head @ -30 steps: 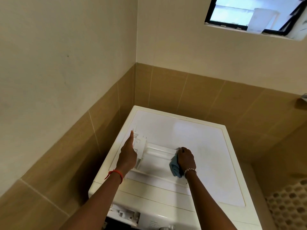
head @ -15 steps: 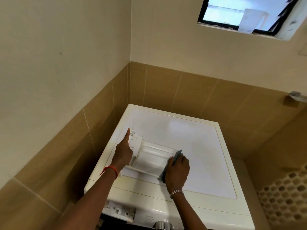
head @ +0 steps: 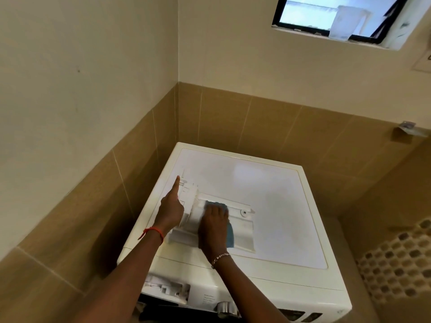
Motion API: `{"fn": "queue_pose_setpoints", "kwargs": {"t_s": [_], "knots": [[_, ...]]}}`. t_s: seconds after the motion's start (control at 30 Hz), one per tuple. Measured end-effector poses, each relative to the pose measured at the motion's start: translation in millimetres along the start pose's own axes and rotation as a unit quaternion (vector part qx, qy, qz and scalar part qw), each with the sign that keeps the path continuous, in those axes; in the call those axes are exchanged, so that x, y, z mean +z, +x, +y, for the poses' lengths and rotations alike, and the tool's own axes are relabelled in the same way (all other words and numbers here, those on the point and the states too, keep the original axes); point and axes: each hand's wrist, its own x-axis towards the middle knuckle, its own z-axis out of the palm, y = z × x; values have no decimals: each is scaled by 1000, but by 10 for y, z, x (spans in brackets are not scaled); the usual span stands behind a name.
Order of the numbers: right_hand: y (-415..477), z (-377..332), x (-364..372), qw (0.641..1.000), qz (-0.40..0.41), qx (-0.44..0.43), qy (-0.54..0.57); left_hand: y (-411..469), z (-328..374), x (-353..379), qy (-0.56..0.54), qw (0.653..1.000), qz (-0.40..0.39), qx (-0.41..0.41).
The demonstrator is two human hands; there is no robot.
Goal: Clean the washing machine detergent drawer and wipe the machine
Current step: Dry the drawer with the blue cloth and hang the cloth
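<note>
The white detergent drawer [head: 242, 226] lies taken out on top of the white washing machine [head: 268, 194], near its front left. My left hand [head: 171, 209] rests against the drawer's left end, index finger stretched out along it. My right hand [head: 213, 226] lies flat on a blue cloth [head: 229, 231] and presses it onto the drawer's middle. The cloth shows beyond my fingertips and at the right of my palm. The empty drawer slot [head: 166, 289] gapes in the machine's front panel, lower left.
The machine stands in a corner between tan tiled walls [head: 140, 155]. A dial [head: 225, 307] sits on its front panel. High on the back wall is a window [head: 326, 17]. A metal bracket [head: 407, 129] juts from the right wall, above mosaic tiles [head: 396, 264].
My right hand with the cloth slid from the drawer's right end leftward to its middle and now lies flat. The left hand stayed at the drawer's left end.
</note>
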Motion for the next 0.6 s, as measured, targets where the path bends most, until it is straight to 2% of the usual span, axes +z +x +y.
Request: {"fn": "queue_pose_setpoints", "kwargs": {"t_s": [0.1, 0.2, 0.3, 0.4, 0.6], "knots": [[37, -42, 24, 989, 40, -112, 88, -5, 17, 2, 10, 1000, 1, -2], [49, 37, -32, 986, 31, -131, 100, -18, 29, -9, 1, 1000, -3, 0], [11, 230, -69, 992, -8, -119, 34, -16, -2, -7, -4, 1000, -4, 4], [-26, 458, -113, 995, -53, -74, 50, 0, -44, 9, -8, 1000, -1, 7], [-146, 881, -155, 980, 17, 4, 198, -44, -58, 27, -30, 999, -4, 21]]}}
